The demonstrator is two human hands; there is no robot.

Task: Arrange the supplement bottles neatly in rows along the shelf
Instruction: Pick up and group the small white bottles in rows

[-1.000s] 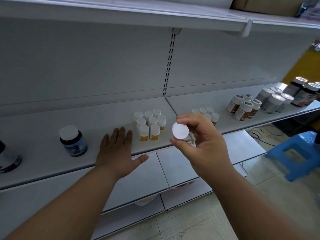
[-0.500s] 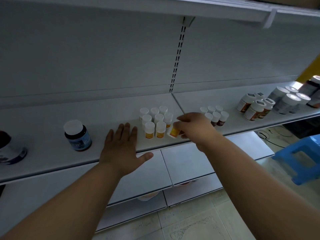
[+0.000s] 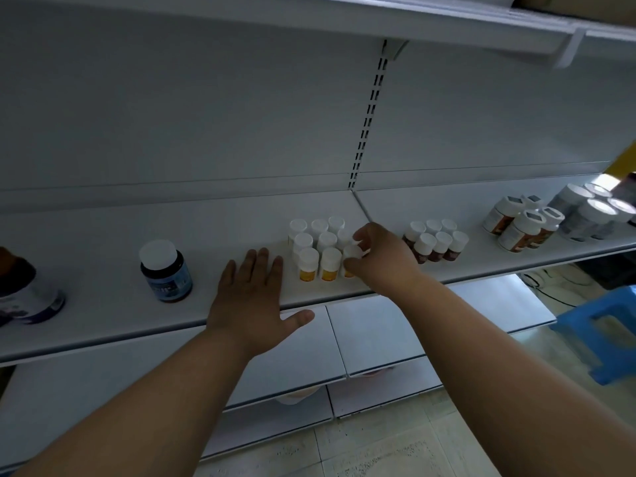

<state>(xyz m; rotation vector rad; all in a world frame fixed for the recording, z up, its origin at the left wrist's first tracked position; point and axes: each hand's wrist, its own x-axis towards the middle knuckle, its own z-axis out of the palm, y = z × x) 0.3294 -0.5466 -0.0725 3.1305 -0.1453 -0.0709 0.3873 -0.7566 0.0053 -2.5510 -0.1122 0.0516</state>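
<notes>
White-capped bottle [image 3: 351, 258] in right hand [image 3: 380, 259]

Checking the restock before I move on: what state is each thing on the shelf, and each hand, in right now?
Yellow-label bottles: upright, capped, packed in rows.
Yellow-label bottle at front right: upright, in right hand's grip.
Right hand: closed around that bottle.
Left hand: open, flat on the shelf.
Brown-label bottles: upright, capped, grouped.
Dark blue-label bottle: upright, capped, alone.
</notes>
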